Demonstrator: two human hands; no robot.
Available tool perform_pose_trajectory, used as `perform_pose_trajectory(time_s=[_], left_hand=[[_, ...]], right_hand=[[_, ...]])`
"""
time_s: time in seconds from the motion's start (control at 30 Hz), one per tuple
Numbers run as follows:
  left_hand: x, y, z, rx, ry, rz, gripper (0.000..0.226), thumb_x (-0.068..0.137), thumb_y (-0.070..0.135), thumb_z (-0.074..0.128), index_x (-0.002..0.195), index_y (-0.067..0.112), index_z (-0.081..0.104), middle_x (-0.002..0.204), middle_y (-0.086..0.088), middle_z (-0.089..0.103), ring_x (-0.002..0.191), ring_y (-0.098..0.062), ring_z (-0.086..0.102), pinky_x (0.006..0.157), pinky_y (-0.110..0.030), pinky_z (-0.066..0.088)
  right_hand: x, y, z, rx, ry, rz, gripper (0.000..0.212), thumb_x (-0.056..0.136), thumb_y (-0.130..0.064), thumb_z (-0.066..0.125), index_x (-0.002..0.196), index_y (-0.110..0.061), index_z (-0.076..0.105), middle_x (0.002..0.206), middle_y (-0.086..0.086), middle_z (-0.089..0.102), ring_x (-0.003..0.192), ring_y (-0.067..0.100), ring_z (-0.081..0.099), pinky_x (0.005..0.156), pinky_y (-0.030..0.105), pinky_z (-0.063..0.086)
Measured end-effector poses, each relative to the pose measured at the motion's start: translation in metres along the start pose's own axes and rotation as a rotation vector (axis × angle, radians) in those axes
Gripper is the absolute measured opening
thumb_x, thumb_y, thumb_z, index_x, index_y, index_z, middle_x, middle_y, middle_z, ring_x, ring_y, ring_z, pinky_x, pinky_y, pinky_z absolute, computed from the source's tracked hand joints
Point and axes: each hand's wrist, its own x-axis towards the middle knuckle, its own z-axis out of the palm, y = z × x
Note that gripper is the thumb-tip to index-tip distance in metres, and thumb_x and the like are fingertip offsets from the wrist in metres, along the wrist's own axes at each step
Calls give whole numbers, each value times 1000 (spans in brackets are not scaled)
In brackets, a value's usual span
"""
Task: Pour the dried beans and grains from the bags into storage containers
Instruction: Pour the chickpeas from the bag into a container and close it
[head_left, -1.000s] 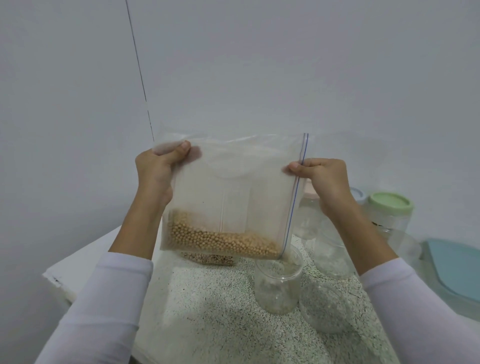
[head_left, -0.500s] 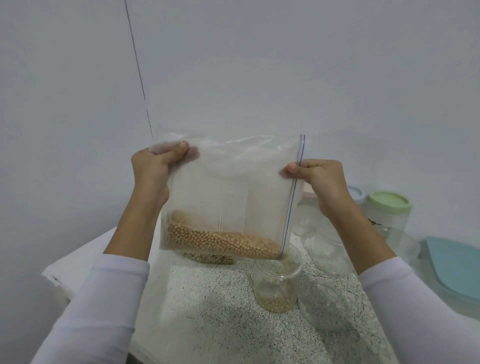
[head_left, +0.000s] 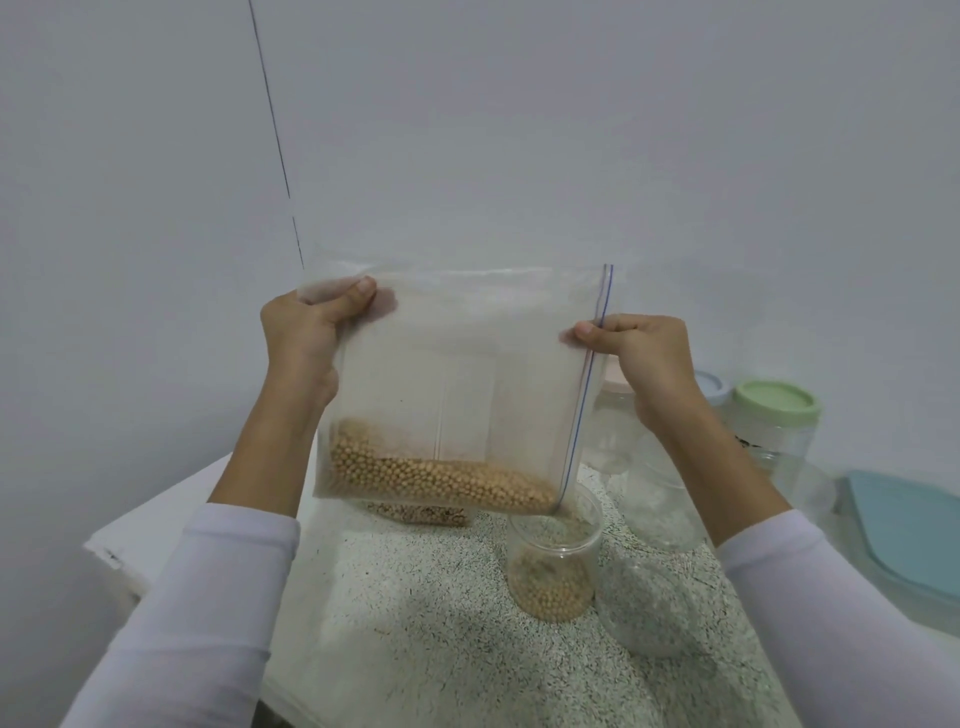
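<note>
A clear zip bag (head_left: 462, 364) hangs sideways in the air, its blue zip line on the right. My left hand (head_left: 306, 332) grips its upper left corner. My right hand (head_left: 634, 348) pinches the zip edge on the right. Tan dried beans (head_left: 441, 478) lie along the bag's low side and run out of its lower right corner into an open clear jar (head_left: 553, 566) below. That jar holds a layer of beans at its bottom.
A speckled counter (head_left: 415, 613) carries another bag of brownish grains (head_left: 421, 513) behind the held bag, empty clear jars (head_left: 649, 608), jars with green (head_left: 776, 405), blue and pink lids at the back right, and a teal-lidded box (head_left: 914, 535). White walls close the back and left.
The bag has tipped lower on the right and beans have flowed out. The jar, empty a second ago, now holds a layer of beans.
</note>
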Motion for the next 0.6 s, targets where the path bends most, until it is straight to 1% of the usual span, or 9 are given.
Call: perform_pose_trajectory(time_s=[0.03, 0.1, 0.13, 0.23, 0.3, 0.33, 0.43, 0.53, 0.6], left_hand=[[0, 1, 0, 10, -3, 2, 9, 77, -4, 70, 84, -9, 64, 65, -9, 71, 66, -21, 72, 72, -29, 58], [-1, 2, 1, 14, -7, 2, 7, 78, -5, 69, 82, -8, 64, 63, -8, 71, 64, -20, 71, 69, -27, 58], [-1, 2, 1, 7, -4, 0, 6, 78, -6, 68, 81, -8, 63, 62, -8, 70, 63, -20, 71, 67, -26, 58], [-2, 3, 1, -16, -1, -8, 5, 78, -8, 67, 79, -8, 63, 60, -9, 70, 61, -20, 71, 65, -26, 57], [-1, 3, 0, -31, 6, -14, 4, 78, -9, 67, 77, -8, 62, 59, -9, 69, 61, -20, 70, 64, -26, 57], [-1, 4, 0, -36, 11, -16, 5, 79, -9, 66, 77, -8, 62, 59, -9, 69, 61, -20, 70, 65, -26, 57], [0, 6, -1, -32, -15, -21, 4, 79, -8, 66, 78, -7, 62, 60, -9, 70, 61, -21, 71, 66, -26, 57], [1, 9, 2, 1, -35, -32, 4, 79, -9, 66, 77, -7, 64, 60, -9, 70, 62, -21, 71, 66, -26, 58], [2, 12, 1, -7, -31, -44, 12, 78, -10, 66, 69, -4, 67, 60, -11, 69, 60, -21, 70, 65, -27, 58]], right_hand=[[0, 0, -1, 3, 11, -3, 6, 80, -8, 71, 75, -11, 74, 70, -8, 72, 73, -4, 66, 83, 8, 39], [-1, -1, -2, -9, -26, 0, 7, 80, -8, 71, 74, -11, 73, 68, -8, 72, 74, -3, 66, 87, 13, 41], [-2, -1, -1, -15, -39, 3, 7, 80, -8, 71, 74, -11, 73, 68, -8, 72, 74, -3, 67, 87, 14, 41], [-2, -2, -1, -4, -6, -4, 9, 80, -8, 71, 73, -12, 73, 67, -9, 72, 73, -2, 67, 89, 16, 41], [-2, -3, 0, -18, -32, 2, 7, 79, -8, 71, 74, -11, 74, 70, -7, 73, 76, 0, 67, 92, 18, 42], [-2, -3, 1, -23, -38, 3, 7, 79, -8, 71, 74, -12, 74, 70, -7, 73, 76, 0, 67, 91, 17, 42], [-1, -4, 3, -13, 25, -10, 9, 79, -7, 71, 72, -13, 73, 68, -8, 72, 72, -2, 66, 81, 10, 41], [0, -7, 5, -19, 8, 21, 6, 78, -6, 72, 73, -10, 73, 69, -5, 72, 72, 0, 67, 84, 13, 44], [-1, -6, 5, -14, 29, 17, 6, 78, -6, 72, 74, -10, 73, 66, -7, 72, 70, -1, 67, 81, 12, 44]])
